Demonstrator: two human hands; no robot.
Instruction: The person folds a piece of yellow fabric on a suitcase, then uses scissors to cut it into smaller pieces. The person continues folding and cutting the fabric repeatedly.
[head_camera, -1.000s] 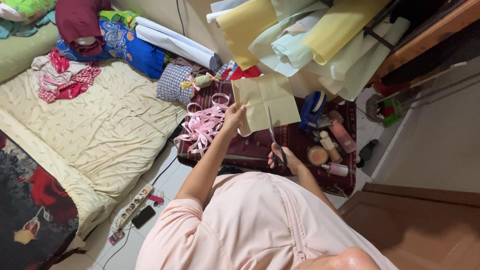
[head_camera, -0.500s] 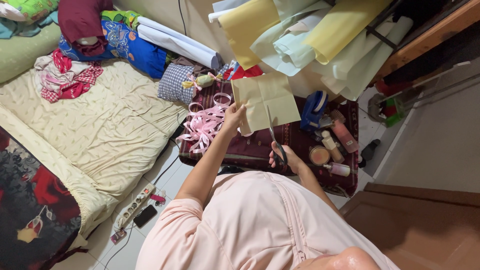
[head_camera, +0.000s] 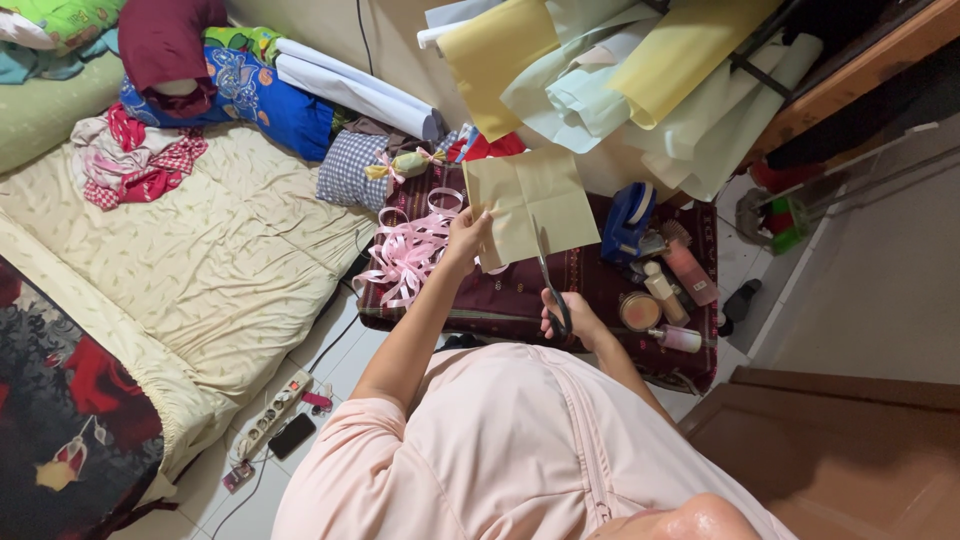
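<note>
Cutting a tan paper sheet (head_camera: 533, 205) held up above the far-left corner of a maroon patterned cloth (head_camera: 520, 290), the left hand (head_camera: 466, 237) pinches its left edge taut while the right hand (head_camera: 568, 315), fingers closed through scissors (head_camera: 547, 275), should keep blades straight up the crease.

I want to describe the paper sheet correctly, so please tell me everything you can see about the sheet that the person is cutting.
The paper sheet is tan-yellow, thin and roughly square, with faint fold creases crossing it. It is held up over the dark red patterned cloth, slightly tilted. The left hand pinches its lower left edge. The scissors, held in the right hand, enter its lower edge near the middle, blades pointing upward.
</note>
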